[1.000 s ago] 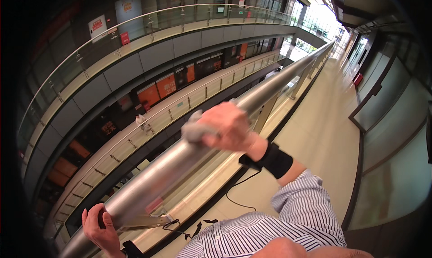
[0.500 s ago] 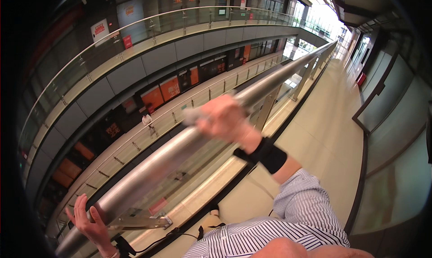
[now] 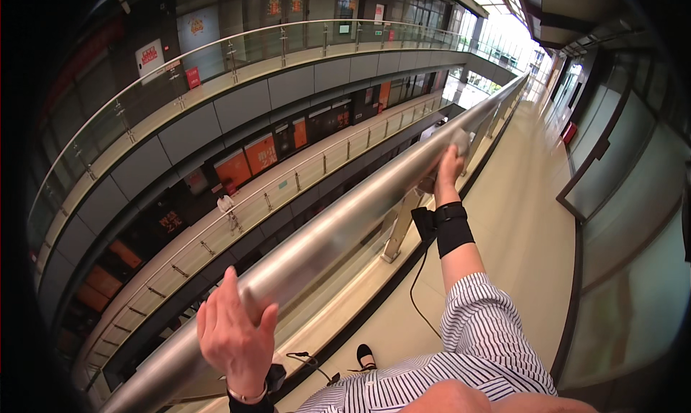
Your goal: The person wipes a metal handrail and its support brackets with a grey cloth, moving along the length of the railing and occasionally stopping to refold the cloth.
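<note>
One grey cloth point(image 3: 461, 141), held in right hand point(image 3: 450, 166) against far stretch of metal handrail point(image 3: 324, 233); presumably light and soft, best bunched in palm. Probably rigid and slippery: metal handrail. Laid over nearer stretch, fingers loosely spread: left hand point(image 3: 239, 335). Hidden: most right-hand fingers, much of grey cloth.

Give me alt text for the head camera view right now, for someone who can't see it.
A person's right hand holds a grey cloth against a thick metal handrail, while the left hand rests on the handrail nearer the camera. Beyond it, curved, glass-fronted balconies run along two levels.
</note>
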`<action>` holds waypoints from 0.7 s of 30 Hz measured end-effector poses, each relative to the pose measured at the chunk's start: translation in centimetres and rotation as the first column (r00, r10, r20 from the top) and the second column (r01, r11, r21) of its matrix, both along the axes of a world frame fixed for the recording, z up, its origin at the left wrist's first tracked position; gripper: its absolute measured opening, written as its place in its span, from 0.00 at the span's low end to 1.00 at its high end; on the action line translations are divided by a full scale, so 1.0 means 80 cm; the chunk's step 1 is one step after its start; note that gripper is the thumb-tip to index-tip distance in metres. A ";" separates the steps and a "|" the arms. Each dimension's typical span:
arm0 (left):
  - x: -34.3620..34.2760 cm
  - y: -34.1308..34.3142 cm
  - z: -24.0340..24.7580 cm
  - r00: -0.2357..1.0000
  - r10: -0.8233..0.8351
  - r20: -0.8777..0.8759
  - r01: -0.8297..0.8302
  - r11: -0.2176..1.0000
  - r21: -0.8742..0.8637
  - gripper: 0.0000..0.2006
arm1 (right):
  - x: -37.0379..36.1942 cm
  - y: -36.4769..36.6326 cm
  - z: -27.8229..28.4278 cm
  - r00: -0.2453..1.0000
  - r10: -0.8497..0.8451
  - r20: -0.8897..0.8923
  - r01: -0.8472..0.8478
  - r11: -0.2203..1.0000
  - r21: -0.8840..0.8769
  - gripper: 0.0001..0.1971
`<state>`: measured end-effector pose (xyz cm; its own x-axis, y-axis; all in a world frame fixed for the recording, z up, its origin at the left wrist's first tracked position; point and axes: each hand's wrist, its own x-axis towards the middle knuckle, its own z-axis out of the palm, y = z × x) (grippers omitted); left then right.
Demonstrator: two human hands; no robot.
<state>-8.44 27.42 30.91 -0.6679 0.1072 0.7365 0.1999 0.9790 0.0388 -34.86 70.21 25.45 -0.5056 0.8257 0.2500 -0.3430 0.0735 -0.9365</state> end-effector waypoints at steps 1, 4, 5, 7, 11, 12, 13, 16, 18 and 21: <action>0.000 -0.005 -0.002 1.000 0.028 -0.001 -0.028 1.000 0.012 0.32 | 0.001 -0.034 -0.003 0.983 0.160 -0.087 -0.182 0.886 -0.427 0.25; 0.007 -0.007 0.001 0.997 0.072 0.011 -0.073 0.996 0.047 0.31 | 0.057 -0.125 -0.021 0.674 0.679 -0.291 -0.657 0.731 0.183 0.25; 0.012 -0.009 0.004 0.995 0.095 -0.041 -0.094 0.995 0.026 0.33 | 0.071 -0.161 0.003 0.725 0.684 -0.084 -0.560 0.656 0.506 0.24; 0.007 -0.008 -0.002 0.995 0.101 -0.022 -0.101 0.995 0.021 0.33 | 0.087 -0.208 -0.003 0.605 0.778 -0.168 -0.596 0.583 0.553 0.22; 0.002 -0.008 -0.003 0.995 0.091 0.035 -0.093 0.993 0.077 0.34 | 0.120 -0.242 -0.005 0.507 0.860 -0.055 -0.568 0.381 0.729 0.19; 0.003 -0.011 -0.006 0.993 0.110 0.047 -0.114 0.989 0.089 0.35 | 0.119 -0.232 -0.005 0.520 0.853 -0.033 -0.549 0.364 0.752 0.19; 0.005 -0.014 -0.006 0.991 0.123 0.056 -0.128 0.987 0.098 0.35 | 0.118 -0.221 -0.003 0.543 0.840 -0.019 -0.529 0.359 0.769 0.18; 0.010 -0.017 0.001 0.991 0.112 0.074 -0.117 0.990 0.074 0.35 | 0.094 -0.168 -0.004 0.667 0.741 -0.076 -0.495 0.517 0.698 0.17; 0.013 -0.016 0.000 0.990 0.116 0.082 -0.123 0.989 0.079 0.35 | 0.065 -0.113 -0.010 0.788 0.600 -0.135 -0.477 0.735 0.482 0.16; 0.012 -0.014 -0.002 0.990 0.115 0.086 -0.122 0.988 0.091 0.35 | 0.008 -0.036 -0.012 0.811 0.481 -0.333 -0.548 0.824 -0.143 0.14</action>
<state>-7.46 26.32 30.74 -0.7292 -0.0450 0.6829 0.0752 0.9865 0.1453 -34.24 67.30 24.52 -0.8111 0.5118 0.2831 -0.5108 -0.3841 -0.7691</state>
